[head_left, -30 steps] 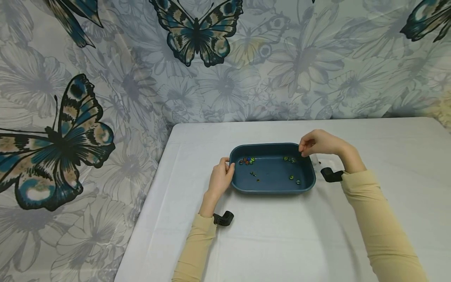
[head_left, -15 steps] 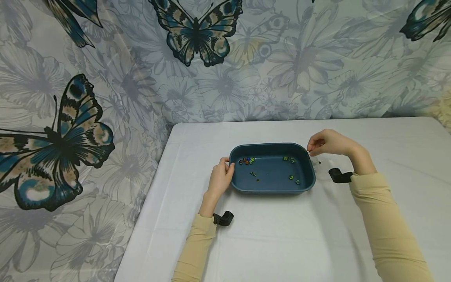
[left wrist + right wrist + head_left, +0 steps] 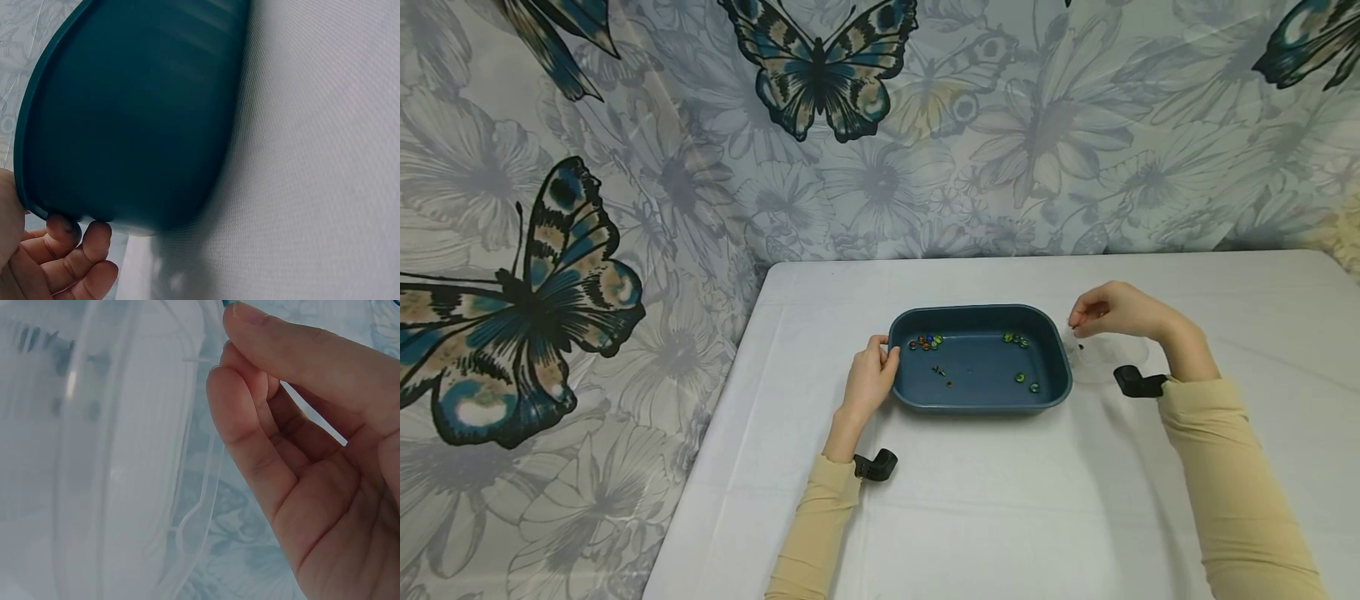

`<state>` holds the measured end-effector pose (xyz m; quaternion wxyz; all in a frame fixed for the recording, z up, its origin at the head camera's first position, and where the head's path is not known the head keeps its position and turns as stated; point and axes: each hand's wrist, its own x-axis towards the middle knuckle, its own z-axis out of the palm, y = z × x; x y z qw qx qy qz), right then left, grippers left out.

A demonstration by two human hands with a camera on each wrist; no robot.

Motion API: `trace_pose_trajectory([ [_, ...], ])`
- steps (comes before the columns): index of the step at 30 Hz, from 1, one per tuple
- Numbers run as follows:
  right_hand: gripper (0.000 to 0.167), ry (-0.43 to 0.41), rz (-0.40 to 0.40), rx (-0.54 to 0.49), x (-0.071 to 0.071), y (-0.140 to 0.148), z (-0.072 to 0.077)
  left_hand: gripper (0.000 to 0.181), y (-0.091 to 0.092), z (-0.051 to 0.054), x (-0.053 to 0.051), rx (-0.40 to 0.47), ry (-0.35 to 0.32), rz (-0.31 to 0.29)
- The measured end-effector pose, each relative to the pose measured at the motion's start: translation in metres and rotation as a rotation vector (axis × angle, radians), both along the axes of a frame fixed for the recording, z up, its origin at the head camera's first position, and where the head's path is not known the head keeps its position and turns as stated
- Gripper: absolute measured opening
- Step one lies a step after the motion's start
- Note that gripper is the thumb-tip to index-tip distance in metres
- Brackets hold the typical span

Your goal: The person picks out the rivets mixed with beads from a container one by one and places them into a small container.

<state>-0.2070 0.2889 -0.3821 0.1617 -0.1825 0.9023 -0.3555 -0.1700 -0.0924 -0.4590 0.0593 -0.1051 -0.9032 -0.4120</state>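
Note:
A dark blue tray (image 3: 970,400) stands on the white table with small coloured beads (image 3: 925,342) and several green ones (image 3: 1015,340) inside. My left hand (image 3: 872,375) grips its left end; in the left wrist view fingers of that hand (image 3: 62,256) curl at the tray's wall (image 3: 131,125). Right of the tray, my right hand (image 3: 1120,312) is over the near-left part of a clear container (image 3: 1112,358), thumb and fingertips together on what looks like a tiny dark piece (image 3: 1076,336). In the right wrist view that hand (image 3: 306,425) is beside the clear rim (image 3: 203,487).
The white cloth-covered table (image 3: 970,517) extends around the tray and the clear container. Behind it hangs a flower-patterned backdrop (image 3: 880,208) with large butterflies. A black wrist camera is on each wrist.
My right hand has moved right, from the tray's far right corner to the clear container, its fingertips still together. My left hand and the tray have stayed put.

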Motion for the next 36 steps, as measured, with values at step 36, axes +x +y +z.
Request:
trace_pose_trajectory([
  [36, 0.017, 0.008, -0.068, 0.007, 0.009, 0.018, 0.002, 0.029, 0.001, 0.000, 0.000, -0.006, 0.031, 0.014],
])
